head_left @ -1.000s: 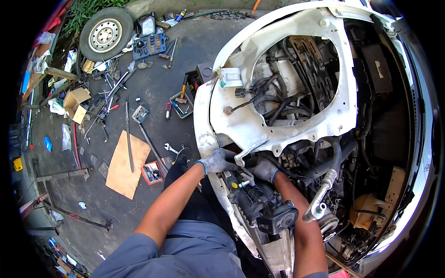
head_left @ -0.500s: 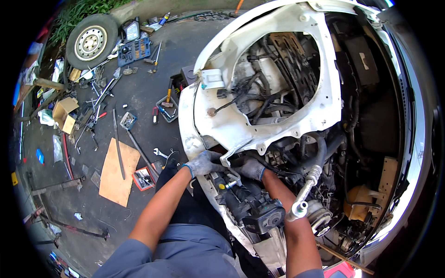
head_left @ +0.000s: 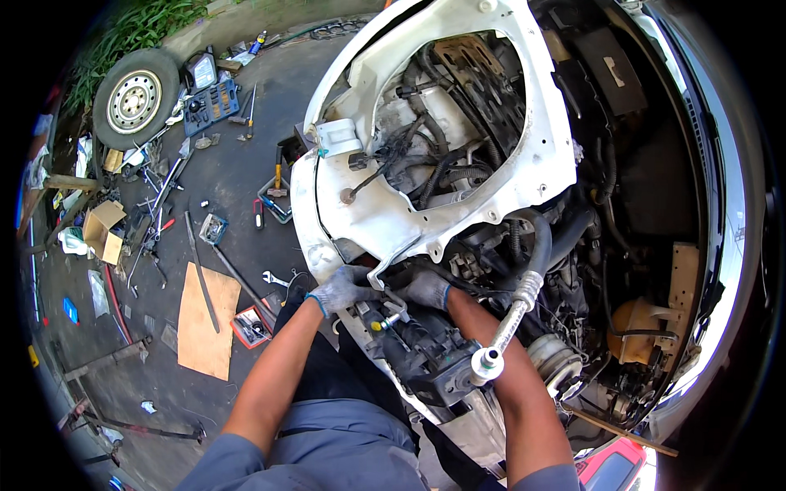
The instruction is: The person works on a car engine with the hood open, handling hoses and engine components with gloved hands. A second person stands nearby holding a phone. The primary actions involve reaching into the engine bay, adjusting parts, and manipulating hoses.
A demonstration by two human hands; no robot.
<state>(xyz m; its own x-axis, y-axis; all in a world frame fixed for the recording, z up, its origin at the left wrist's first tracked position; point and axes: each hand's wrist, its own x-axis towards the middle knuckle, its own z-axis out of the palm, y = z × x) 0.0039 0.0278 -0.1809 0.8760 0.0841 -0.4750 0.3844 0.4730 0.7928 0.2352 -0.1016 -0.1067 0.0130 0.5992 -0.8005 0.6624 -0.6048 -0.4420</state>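
Both my hands wear grey work gloves and reach into the front of a car's engine bay, below a white body panel with a large round opening. My left hand curls at the panel's lower corner beside a bent metal bracket; its fingertips are hidden. Just right of that bracket, my right hand reaches in among dark parts, its fingers mostly out of sight. A metal pipe fitting with a yellow cap sits just below the hands. Above my right forearm runs a silver pipe with an open round end.
Dark hoses, a pulley and a yellowish tank fill the bay to the right. On the ground at left are a cardboard sheet, a wrench, a red tray, a blue socket case and a wheel.
The view has shifted, so the car and ground things appear farther left. Both hands stay by the bracket under the white panel, with little visible movement against the car.
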